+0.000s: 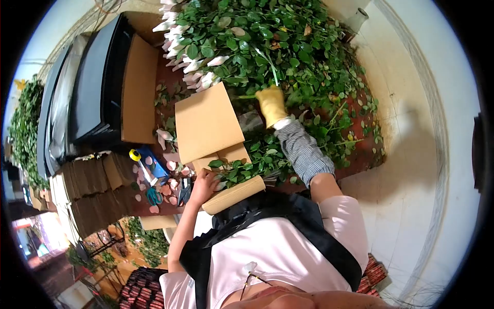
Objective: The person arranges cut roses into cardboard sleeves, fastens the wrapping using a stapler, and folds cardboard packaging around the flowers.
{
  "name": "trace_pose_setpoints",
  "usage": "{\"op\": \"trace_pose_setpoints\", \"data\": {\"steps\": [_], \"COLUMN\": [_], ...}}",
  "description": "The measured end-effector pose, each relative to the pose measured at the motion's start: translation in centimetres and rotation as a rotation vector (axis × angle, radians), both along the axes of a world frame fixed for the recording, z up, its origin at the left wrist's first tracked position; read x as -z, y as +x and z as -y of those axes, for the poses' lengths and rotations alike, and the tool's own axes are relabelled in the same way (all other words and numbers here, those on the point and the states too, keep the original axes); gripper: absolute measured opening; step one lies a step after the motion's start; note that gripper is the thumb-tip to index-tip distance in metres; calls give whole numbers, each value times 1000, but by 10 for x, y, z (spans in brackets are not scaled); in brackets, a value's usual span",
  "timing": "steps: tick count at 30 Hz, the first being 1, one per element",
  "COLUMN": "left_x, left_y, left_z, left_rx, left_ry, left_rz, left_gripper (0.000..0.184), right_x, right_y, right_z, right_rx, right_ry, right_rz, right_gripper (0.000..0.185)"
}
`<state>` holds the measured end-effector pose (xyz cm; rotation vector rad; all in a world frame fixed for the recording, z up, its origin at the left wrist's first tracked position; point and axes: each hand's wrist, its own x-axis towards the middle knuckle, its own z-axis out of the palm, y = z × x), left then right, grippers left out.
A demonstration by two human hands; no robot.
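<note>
My left hand [205, 186], bare, has its fingers curled at a pale rose head [220, 184] at the end of a small leafy bunch [247, 170]. The bunch lies on corrugated cardboard, whose rolled front edge [234, 195] is close to my body. A larger flat piece of cardboard [208, 123] rests just beyond. My right hand [271, 105], in a yellow glove with a striped sleeve, is closed on a green rose stem [244, 97] that sticks out to its left. Past the glove lies a big heap of leafy rose stems [257, 41]; their pale heads [191, 67] point left.
Scissors with teal handles [154, 196], a blue box [153, 164], a yellow-and-white tool [141, 164], a black tool [184, 191] and fallen petals lie at the left. Stacked cardboard [98, 180] and dark boxes [98, 82] stand farther left. A wall is on the right.
</note>
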<state>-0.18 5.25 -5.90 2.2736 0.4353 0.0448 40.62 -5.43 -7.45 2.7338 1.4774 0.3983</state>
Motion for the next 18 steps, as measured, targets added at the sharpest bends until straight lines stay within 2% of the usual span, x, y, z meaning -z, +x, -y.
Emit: {"op": "trace_pose_setpoints", "data": {"steps": [1,2,4,5,6,7,8,11,12,14,16,17,18], "left_x": [5,4,3,4,7,9,9,-2,-4,-5,6,6,7], "left_y": [-1,-1,-1,-1,-2,-3,-3,-2,-1,0,-2,0,-2], "left_z": [0,0,0,-2,-2,-2,-1,1,1,1,-2,-3,-2], "left_rx": [-11,-13,-18,-26,-12,0,-15,-47,-50,-57,-57,-61,-64], "left_ry": [-15,4,7,10,8,4,-1,-26,-26,-10,-48,-44,-45], "left_rz": [7,5,17,24,40,56,62,25,29,15,57,58,51], "left_gripper": [31,31,30,30,30,31,31,32,32,33,35,34,34], "right_x": [-34,-45,-22,-50,-101,-121,-136,-181,-193,-194,-186,-167,-148], "right_y": [5,25,76,75,63,61,64,32,16,-8,-42,-54,-68], "right_z": [8,18,54,70,80,89,104,144,153,171,173,175,177], "right_rx": [164,188,123,163,279,314,223,157,103,107,60,76,32], "right_ry": [15,150,597,464,212,171,324,435,509,531,540,548,517], "right_rz": [113,182,-67,110,-14,166,215,312,267,-153,-425,-538,-545], "right_gripper": [16,17,19,18,20,18,21,23,24,25,28,30,31]}}
